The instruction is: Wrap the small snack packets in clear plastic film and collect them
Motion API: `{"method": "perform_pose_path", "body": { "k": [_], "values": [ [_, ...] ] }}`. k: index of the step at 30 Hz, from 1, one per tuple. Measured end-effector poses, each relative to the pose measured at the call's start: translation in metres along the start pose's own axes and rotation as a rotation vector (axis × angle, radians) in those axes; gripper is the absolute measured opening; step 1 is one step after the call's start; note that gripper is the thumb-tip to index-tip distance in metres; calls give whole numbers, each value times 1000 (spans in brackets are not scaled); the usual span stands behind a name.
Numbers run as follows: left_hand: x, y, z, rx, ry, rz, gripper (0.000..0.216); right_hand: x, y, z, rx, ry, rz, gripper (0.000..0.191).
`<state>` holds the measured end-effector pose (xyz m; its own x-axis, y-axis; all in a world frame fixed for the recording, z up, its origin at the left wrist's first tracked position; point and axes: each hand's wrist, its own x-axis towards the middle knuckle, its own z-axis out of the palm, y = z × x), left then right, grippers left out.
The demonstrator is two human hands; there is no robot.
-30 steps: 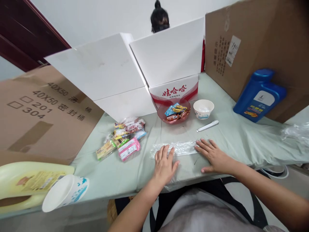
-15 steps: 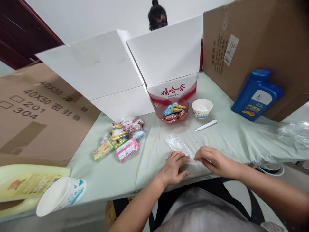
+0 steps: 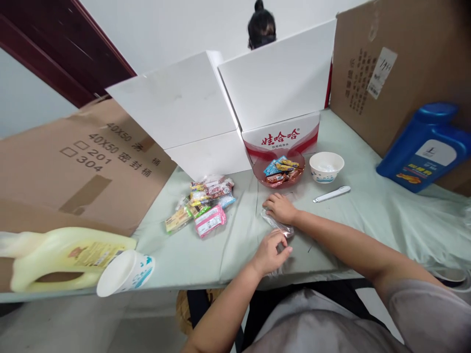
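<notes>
A crumpled clear plastic bag [image 3: 276, 224] lies on the cloth in front of me; its kind is hard to make out beyond that. At its near end rests my left hand [image 3: 271, 252], fingers bent on the plastic and the thumb spread away. My right hand [image 3: 281, 208] reaches across to the far end, its fingers curled onto the plastic. Just beyond is a reddish clear bowl [image 3: 258, 180] with wrapped snacks [image 3: 281, 169] in it. To the right lie a white utility knife [image 3: 331, 194] and a paper bowl [image 3: 327, 167] holding something clear.
Packaged snacks [image 3: 208, 203] are heaped left of the hands. A yellow jug [image 3: 73, 255] and a tilted paper cup [image 3: 127, 272] are at the left edge. A blue bottle [image 3: 423, 147] leans at right. Cardboard boxes [image 3: 84, 162] and white panels [image 3: 279, 73] enclose the table; a person's head shows behind.
My right hand has moved from the near end of the plastic bag to its far end. The left hand stays at the near end, fingers more bent. The view has shifted left.
</notes>
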<state>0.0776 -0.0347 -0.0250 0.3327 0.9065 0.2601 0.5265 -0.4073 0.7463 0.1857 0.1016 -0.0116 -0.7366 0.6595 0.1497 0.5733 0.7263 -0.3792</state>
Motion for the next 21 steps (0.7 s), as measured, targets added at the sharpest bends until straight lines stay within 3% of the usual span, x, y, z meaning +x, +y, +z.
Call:
{"method": "perform_pose_path", "body": {
  "k": [5,11,15,17,19,21],
  "values": [
    [2,-3,0,-19,0,61,5,-12,5,-4,-89,5,101,23],
    [-1,-8,3,24,88,65,2,-35,38,-27,-163,65,310,29],
    [-4,-4,7,236,234,31,6,-44,49,-25,-188,73,359,27],
    [-3,0,5,401,290,88,16,-45,50,-21,-187,80,361,27],
    [2,1,1,573,220,215,30,-44,50,-18,-183,88,359,27],
    [11,-2,-6,716,68,317,38,-43,49,-17,-175,95,355,26]
  ]
}}
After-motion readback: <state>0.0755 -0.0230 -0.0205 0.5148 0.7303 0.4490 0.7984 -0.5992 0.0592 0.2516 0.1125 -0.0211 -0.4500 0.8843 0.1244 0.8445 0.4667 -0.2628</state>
